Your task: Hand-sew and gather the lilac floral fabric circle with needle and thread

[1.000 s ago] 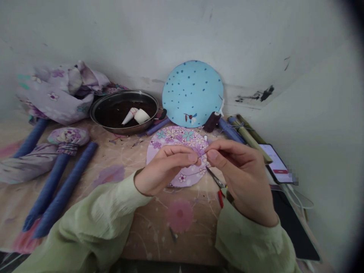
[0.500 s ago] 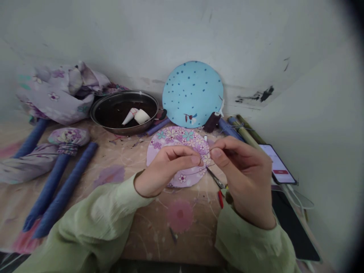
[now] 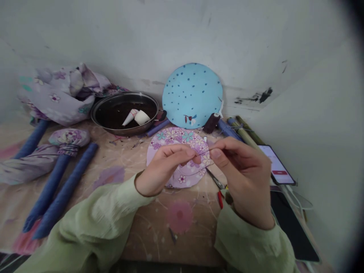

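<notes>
My left hand (image 3: 159,170) is closed in a pinch on a thin dark thread (image 3: 202,153). Thumb and forefinger of my right hand (image 3: 247,176) pinch the same strand a short way to the right; whether a needle is in those fingertips is too small to tell. Beneath both hands lies a round floral fabric disc (image 3: 174,135), pink and purple, partly covered by my left hand. A loose length of thread trails across it. Scissors (image 3: 215,178) with a red handle part lie under my right wrist, and a dark thread spool (image 3: 212,123) stands behind.
A light-blue dotted disc (image 3: 193,94) leans on the wall. Left of it, a metal pan (image 3: 113,131) holds white cones. Blue wrapped rods (image 3: 68,185) and bundled floral cloth (image 3: 57,102) occupy the left. On the right are bamboo-like sticks (image 3: 241,131), a lit phone (image 3: 277,167) and a dark tablet-like device (image 3: 295,227).
My left thumb has shifted slightly up and to the left along the thread, with the forefinger now showing below it. My right hand stays nearly still, holding its pinch.
</notes>
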The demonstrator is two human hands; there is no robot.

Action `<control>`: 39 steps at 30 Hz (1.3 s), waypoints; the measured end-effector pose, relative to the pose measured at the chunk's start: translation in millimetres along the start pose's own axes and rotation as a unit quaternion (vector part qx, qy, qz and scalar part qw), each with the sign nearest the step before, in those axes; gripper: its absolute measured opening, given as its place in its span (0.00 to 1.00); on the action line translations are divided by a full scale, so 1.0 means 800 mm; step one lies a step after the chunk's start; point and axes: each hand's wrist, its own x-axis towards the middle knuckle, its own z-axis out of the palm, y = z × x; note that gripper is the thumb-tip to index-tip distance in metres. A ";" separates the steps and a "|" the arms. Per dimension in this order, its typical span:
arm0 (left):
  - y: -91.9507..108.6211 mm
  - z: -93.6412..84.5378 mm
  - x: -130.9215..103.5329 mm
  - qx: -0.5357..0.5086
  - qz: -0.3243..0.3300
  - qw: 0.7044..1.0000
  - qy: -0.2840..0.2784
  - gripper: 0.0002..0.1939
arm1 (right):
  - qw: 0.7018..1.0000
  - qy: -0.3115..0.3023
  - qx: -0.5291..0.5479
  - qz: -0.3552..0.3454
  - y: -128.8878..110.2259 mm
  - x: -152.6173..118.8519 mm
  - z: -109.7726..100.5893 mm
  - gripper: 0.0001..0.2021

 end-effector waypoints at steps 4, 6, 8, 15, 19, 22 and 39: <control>-0.002 -0.003 -0.001 0.018 0.024 1.000 -0.004 0.10 | 1.000 0.002 0.004 0.004 0.000 0.001 0.000 0.05; -0.003 -0.006 -0.001 0.037 0.053 0.998 -0.006 0.10 | 1.000 0.001 0.002 0.004 0.001 0.000 0.001 0.05; -0.003 -0.008 0.000 0.062 0.086 0.994 -0.001 0.10 | 1.000 0.002 -0.002 0.001 0.001 0.000 0.000 0.05; -0.003 -0.009 0.003 0.126 0.160 0.978 0.050 0.11 | 1.000 0.021 -0.002 -0.004 0.002 -0.001 -0.002 0.05; 0.002 -0.005 0.001 0.206 0.174 0.960 0.072 0.08 | 1.000 0.017 0.011 0.009 0.001 -0.001 -0.001 0.05; 0.004 -0.006 -0.001 0.244 0.208 0.946 0.054 0.05 | 1.000 0.020 0.015 0.012 0.000 -0.002 -0.001 0.05; 0.007 -0.002 -0.002 0.330 0.305 0.890 0.068 0.04 | 1.000 -0.009 -0.006 0.005 -0.003 -0.003 -0.001 0.05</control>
